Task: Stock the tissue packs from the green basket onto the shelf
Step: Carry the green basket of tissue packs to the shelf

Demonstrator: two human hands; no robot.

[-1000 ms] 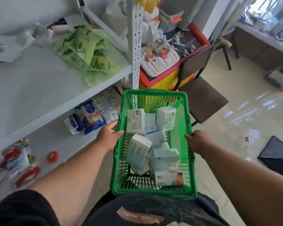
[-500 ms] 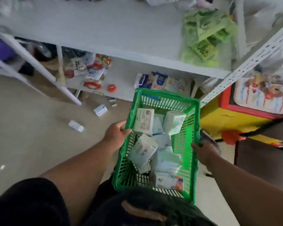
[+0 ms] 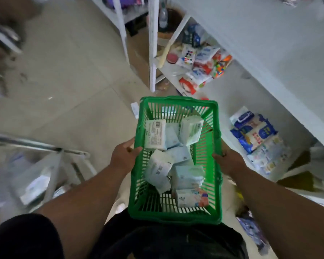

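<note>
Hands first: the left hand (image 3: 124, 156) curls over the left rim of the green basket (image 3: 178, 215), thumb hooked inside, while the right hand (image 3: 227, 161) grips the right rim from outside – both grips clamped on the basket, which is carried in front of the body above the floor (image 3: 67, 90). Inside lie the tissue packs (image 3: 176, 159), a loose pile of pale blue and white packets: one with a barcode label (image 3: 155, 134) at the far left, one standing tilted at the far right (image 3: 191, 130), several overlapping in the middle, and one with an orange patch (image 3: 192, 198) nearest the person. Exact number is hard to tell, as they overlap.

To the right runs the white shelf (image 3: 269, 58), its upper board largely bare in the part shown; the lower level holds blue and white packets (image 3: 254, 133) and, farther along, a jumble of red and white bags (image 3: 198, 71). The edges of the view are blurred.

As a judgement, stocking has not begun – every pack in view that belongs to the basket sits in it, and neither hand is free. What is left is nearly everything: setting the basket down or freeing a hand, then moving the packs onto the shelf one by one
</note>
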